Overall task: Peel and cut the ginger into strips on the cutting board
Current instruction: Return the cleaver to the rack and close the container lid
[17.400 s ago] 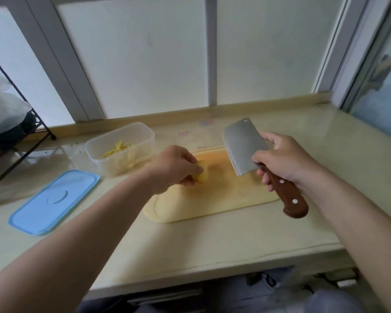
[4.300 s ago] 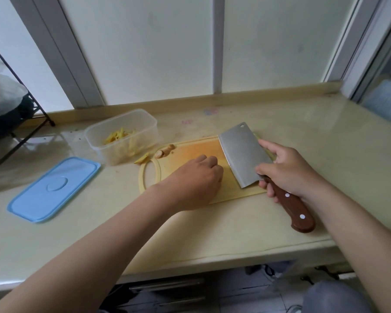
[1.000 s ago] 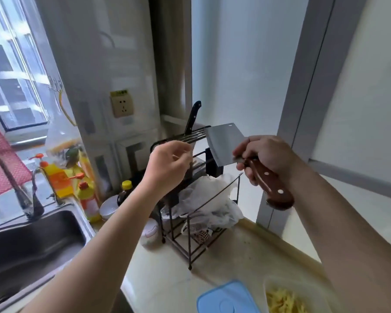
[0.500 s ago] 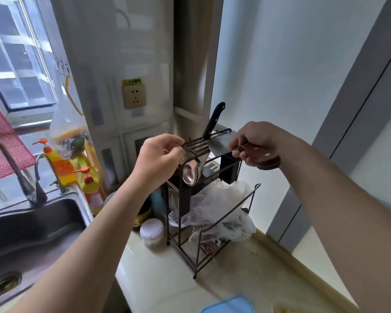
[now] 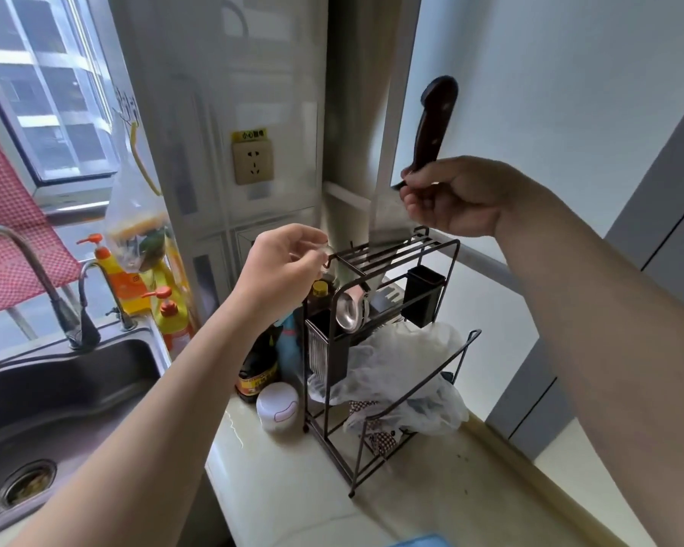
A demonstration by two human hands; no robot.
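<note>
Newly tipped handle-up, the cleaver enters the rack slots blade-first; right grip pinches its handle, left grip holds the rack rail; ginger out of view, cutting likely finished

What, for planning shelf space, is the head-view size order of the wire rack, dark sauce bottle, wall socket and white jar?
Largest: wire rack; dark sauce bottle, partly behind the forearm; then wall socket and white jar, too alike to rank.

Daylit window L, steel sink below, wall socket, pale counter.
</note>
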